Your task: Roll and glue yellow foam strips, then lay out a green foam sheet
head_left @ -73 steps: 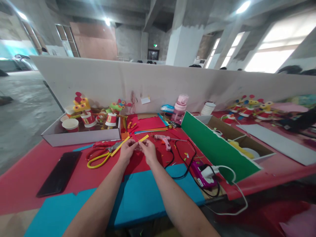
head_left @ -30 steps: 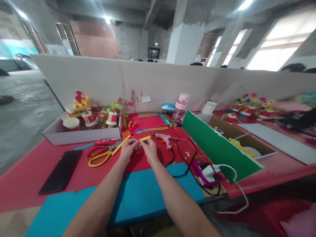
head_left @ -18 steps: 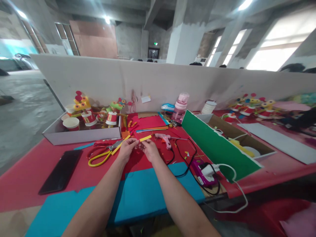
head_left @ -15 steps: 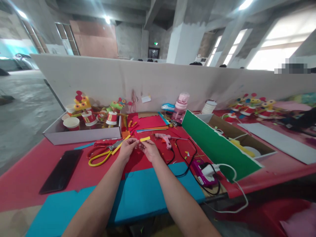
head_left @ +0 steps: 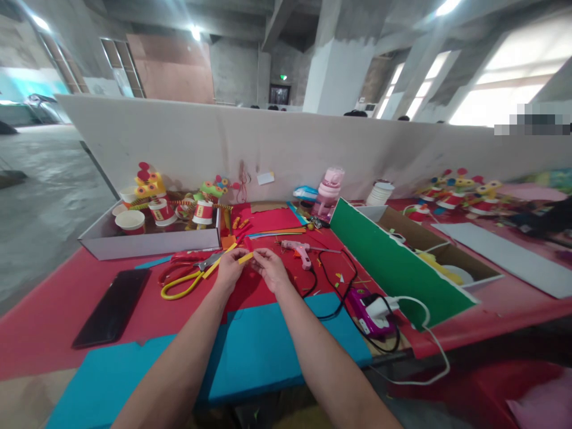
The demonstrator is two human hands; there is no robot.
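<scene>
Between my two hands, over the red table cover, is a short yellow paper strip (head_left: 245, 258) with a red strip (head_left: 248, 243) at it. My left hand (head_left: 231, 266) pinches the yellow strip's left part. The fingers of my right hand (head_left: 269, 268) close on its right end. Just left of my left hand lie yellow-handled scissors (head_left: 182, 286) with a longer yellow strip (head_left: 213, 268) by the blades. A pink glue gun (head_left: 300, 251) rests to the right of my right hand. Fingertip details are too small to tell.
A white box (head_left: 152, 244) of cup figures stands at the left, above a black phone (head_left: 111, 307). Blue board (head_left: 268, 351) lies under my forearms. At the right are a green-sided box (head_left: 393, 262), a purple power socket (head_left: 369, 316) and cables.
The yellow strip has shifted left and down, from my right fingertips to between both hands. A red strip now stands out above the fingers. My hands have stayed close together.
</scene>
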